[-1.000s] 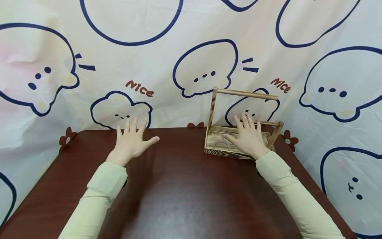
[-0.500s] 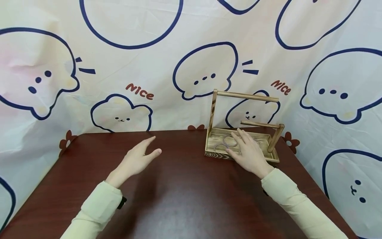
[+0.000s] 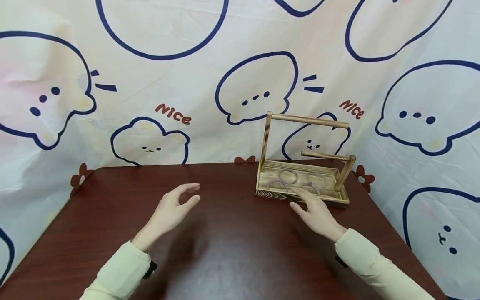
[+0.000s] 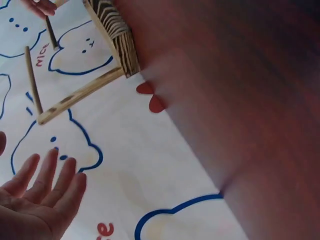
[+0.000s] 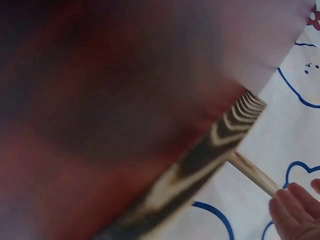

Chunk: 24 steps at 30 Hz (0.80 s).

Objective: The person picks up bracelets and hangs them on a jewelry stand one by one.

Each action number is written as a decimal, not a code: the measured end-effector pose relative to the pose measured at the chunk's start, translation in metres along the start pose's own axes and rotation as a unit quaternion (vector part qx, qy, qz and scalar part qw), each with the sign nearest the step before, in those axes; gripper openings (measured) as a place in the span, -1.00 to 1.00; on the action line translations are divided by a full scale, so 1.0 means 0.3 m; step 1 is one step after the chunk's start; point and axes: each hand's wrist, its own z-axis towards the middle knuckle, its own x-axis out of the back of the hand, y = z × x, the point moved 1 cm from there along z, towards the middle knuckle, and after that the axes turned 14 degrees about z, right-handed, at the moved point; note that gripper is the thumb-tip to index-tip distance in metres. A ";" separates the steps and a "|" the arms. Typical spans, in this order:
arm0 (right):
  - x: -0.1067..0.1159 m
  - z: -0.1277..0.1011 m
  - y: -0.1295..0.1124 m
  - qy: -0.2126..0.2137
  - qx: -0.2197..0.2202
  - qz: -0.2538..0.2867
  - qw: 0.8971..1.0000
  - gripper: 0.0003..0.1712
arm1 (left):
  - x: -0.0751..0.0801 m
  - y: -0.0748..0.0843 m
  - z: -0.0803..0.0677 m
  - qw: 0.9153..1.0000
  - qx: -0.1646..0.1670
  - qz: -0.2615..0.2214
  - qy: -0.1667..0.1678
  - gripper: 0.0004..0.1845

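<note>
The wooden rack (image 3: 302,183) sits far right on the worktop (image 3: 225,241), w/ thin rings (image 3: 288,177) lying flat in its tray. Right hand (image 3: 316,212) is at the tray's near edge, fingers straight, index tip about at the rim, holding nothing. Left hand (image 3: 170,208) floats mid-worktop, fingers loosely spread, empty too. Risk as I see it: rings are thin & flat, so a pinch could slip, or a nudge could shove the light rack toward the backdrop (image 3: 240,83).
</note>
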 end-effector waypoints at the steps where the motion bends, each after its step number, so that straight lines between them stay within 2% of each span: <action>1: 0.000 -0.011 0.009 0.005 -0.002 0.012 1.000 -0.36 | -0.007 -0.001 -0.003 1.000 0.000 -0.015 0.000 -0.58; 8: 0.031 -0.073 0.077 0.049 -0.027 0.083 0.995 -0.42 | -0.068 -0.005 -0.028 0.997 0.009 -0.078 -0.009 -0.69; 12: 0.054 -0.096 0.107 0.086 -0.053 0.116 0.988 -0.50 | -0.099 -0.010 -0.038 0.996 0.019 -0.085 -0.016 -0.74; 19: 0.110 -0.110 0.166 0.188 -0.064 0.106 0.974 -0.62 | -0.163 -0.025 -0.047 0.996 0.038 -0.077 -0.031 -0.79; 24: 0.170 -0.084 0.216 0.245 -0.109 0.103 0.958 -0.61 | -0.202 -0.023 -0.054 0.996 0.038 -0.070 -0.037 -0.80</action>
